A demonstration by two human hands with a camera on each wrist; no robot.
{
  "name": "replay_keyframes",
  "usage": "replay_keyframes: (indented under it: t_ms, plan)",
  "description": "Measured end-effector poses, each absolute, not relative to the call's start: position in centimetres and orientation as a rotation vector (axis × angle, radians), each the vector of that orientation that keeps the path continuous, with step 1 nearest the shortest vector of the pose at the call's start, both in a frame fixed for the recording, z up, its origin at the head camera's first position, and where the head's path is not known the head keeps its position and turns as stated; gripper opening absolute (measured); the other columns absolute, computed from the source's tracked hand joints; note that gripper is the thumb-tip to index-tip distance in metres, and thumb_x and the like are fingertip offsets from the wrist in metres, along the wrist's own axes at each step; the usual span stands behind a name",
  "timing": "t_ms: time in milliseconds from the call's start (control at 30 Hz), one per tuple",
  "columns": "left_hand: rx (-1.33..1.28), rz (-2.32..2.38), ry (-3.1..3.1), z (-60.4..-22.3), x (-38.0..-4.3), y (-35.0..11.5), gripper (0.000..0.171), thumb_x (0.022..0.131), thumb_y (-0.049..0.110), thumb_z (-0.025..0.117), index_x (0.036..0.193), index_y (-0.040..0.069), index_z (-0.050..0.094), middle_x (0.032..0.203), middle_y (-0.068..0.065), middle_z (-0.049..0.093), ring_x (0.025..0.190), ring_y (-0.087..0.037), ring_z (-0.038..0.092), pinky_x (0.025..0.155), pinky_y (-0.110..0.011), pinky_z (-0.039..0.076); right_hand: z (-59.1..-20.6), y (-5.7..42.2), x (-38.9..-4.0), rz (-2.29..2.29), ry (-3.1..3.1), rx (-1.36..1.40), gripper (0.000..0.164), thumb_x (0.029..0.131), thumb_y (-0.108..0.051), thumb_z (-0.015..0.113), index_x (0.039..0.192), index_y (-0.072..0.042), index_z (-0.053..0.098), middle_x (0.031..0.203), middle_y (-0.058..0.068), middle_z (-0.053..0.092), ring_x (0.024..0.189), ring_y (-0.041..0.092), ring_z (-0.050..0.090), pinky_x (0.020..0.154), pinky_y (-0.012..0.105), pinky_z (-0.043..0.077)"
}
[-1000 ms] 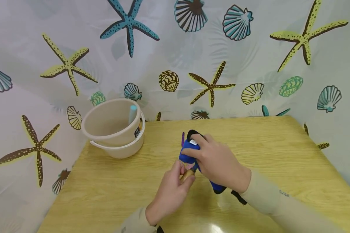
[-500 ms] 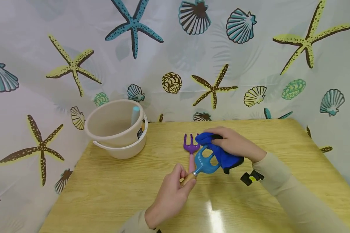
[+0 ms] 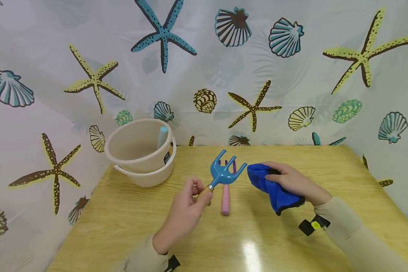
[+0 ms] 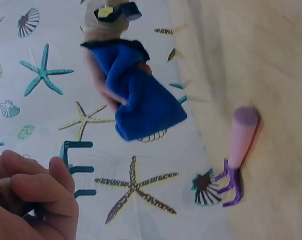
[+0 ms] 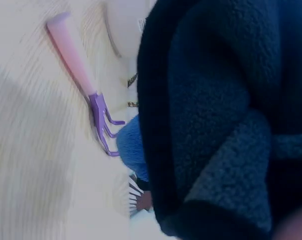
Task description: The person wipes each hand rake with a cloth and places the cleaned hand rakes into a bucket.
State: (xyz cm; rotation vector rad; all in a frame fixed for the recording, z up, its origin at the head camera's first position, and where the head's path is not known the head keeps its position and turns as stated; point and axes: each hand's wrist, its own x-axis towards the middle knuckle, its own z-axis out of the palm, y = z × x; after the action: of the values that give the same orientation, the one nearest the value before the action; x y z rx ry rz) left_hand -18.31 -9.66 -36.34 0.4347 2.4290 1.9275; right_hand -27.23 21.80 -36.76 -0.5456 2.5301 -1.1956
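Observation:
My left hand (image 3: 185,213) grips the wooden handle of a blue garden hand fork (image 3: 221,174). Its tines point up and away, raised above the table; in the left wrist view the tines (image 4: 80,169) stick out past my fingers. A blue cloth (image 3: 270,187) with black edging hangs bunched in my right hand (image 3: 294,183), just right of the tines and apart from them. That cloth (image 5: 216,100) fills much of the right wrist view. Behind the blue fork lies a second hand fork (image 3: 226,204), with pink handle and purple tines, on the table.
A beige bucket (image 3: 146,166) with a white handle stands at the table's back left. Inside it leans a light-blue stick-like thing (image 3: 163,136). The wood-grain table (image 3: 122,226) meets a curtain (image 3: 176,87) printed with starfish and shells.
My right hand has drawn the cloth off the blue fork and off to the right, baring the tines. The left hand has shifted slightly left with the fork, uncovering the pink-handled one.

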Motion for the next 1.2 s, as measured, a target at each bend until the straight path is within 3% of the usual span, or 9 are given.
replay_keyframes:
  t_ms: [200, 600, 967, 1200]
  plan:
    - [0.451, 1.936, 2.520, -32.7, -20.9, -13.7, 0.026, 0.095, 0.010, 0.057, 0.117, 0.002, 0.047, 0.082, -0.014, 0.065, 0.044, -0.018, 0.043, 0.038, -0.021, 0.040, -36.1, 22.2, -26.1, -1.192, 2.614, -0.561, 0.051, 0.098, -0.019, 0.051, 0.145, -0.006, 0.036, 0.143, 0.026, 0.037, 0.113, 0.033, 0.047, 0.086, 0.048, 0.045]
    - [0.194, 1.709, 2.790, -25.1, -26.7, -23.0, 0.027, 0.095, 0.022, 0.055, 0.113, 0.002, 0.050, 0.079, -0.009, 0.067, 0.046, -0.014, 0.042, 0.041, -0.024, 0.037, -35.4, 20.9, -24.8, -1.147, 2.682, -0.690, 0.048, 0.098, -0.020, 0.052, 0.143, -0.009, 0.041, 0.139, 0.022, 0.043, 0.107, 0.029, 0.052, 0.082, 0.049, 0.047]
    - [0.116, 1.099, 2.849, -22.1, -31.8, -27.1, 0.019, 0.090, 0.015, 0.045, 0.099, 0.002, 0.056, 0.088, -0.018, 0.062, 0.048, -0.016, 0.040, 0.048, -0.030, 0.037, -34.8, 21.8, -23.8, -1.072, 2.724, -0.751, 0.048, 0.098, -0.020, 0.053, 0.142, -0.008, 0.041, 0.139, 0.024, 0.042, 0.113, 0.035, 0.048, 0.081, 0.054, 0.047]
    - [0.153, 0.684, 2.791, -23.0, -33.5, -29.1, 0.018, 0.086, 0.009, 0.047, 0.074, 0.003, 0.058, 0.073, -0.013, 0.059, 0.043, -0.014, 0.035, 0.042, -0.027, 0.033, -34.9, 21.3, -23.5, -1.015, 2.731, -0.761, 0.047, 0.097, -0.025, 0.054, 0.141, -0.010, 0.044, 0.138, 0.022, 0.044, 0.116, 0.036, 0.045, 0.083, 0.058, 0.046]
